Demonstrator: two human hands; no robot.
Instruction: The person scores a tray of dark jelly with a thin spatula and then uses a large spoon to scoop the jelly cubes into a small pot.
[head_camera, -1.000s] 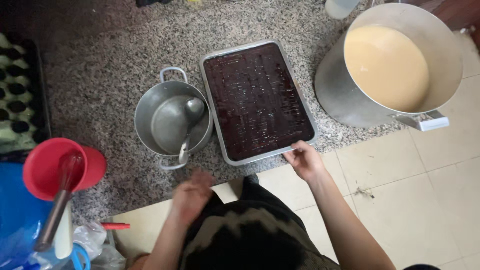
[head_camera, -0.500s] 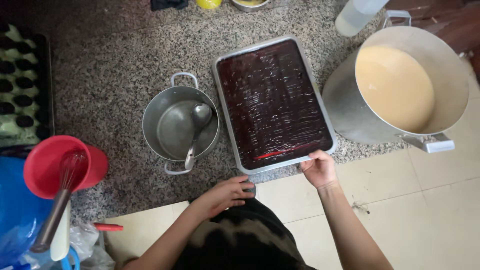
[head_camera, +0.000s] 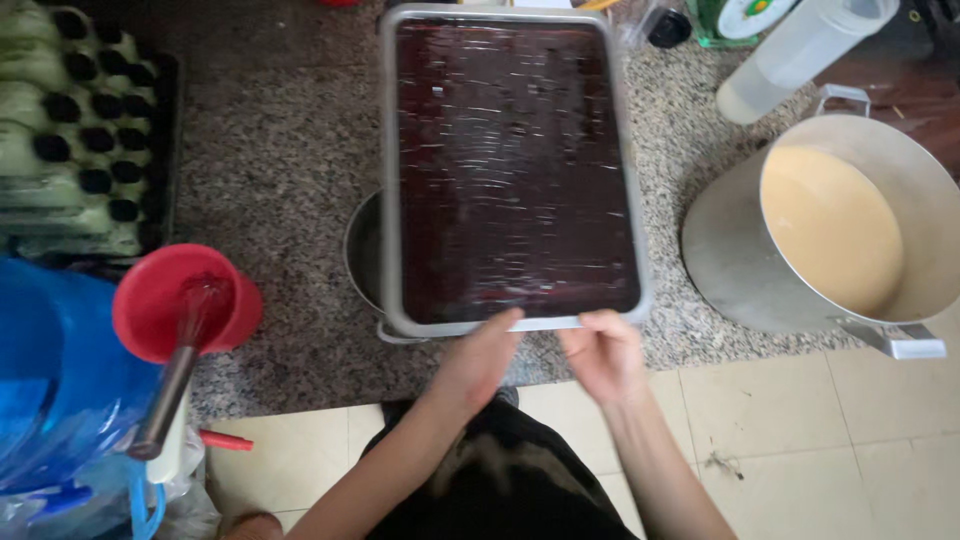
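Both hands are holding the near short edge of a rectangular grey metal baking tray filled with a glossy dark brown layer (head_camera: 515, 170). The left hand (head_camera: 480, 360) is curling its grip over the rim near the corner, and the right hand (head_camera: 603, 350) is clamping its grip on the same rim just beside it. The tray is sitting over the speckled granite desk (head_camera: 280, 170), its left side covering most of a round steel pot (head_camera: 362, 255); whether it is resting on that pot or hanging clear above it is hard to tell from this angle.

The step in hand looks like carrying or lifting the tray. Judging by the shiny, possibly soft filling, the next move calls for keeping the tray level and steering clear of the large steel pot of pale cream liquid (head_camera: 835, 230) on the right and the red plastic cup (head_camera: 185, 300) on the left.
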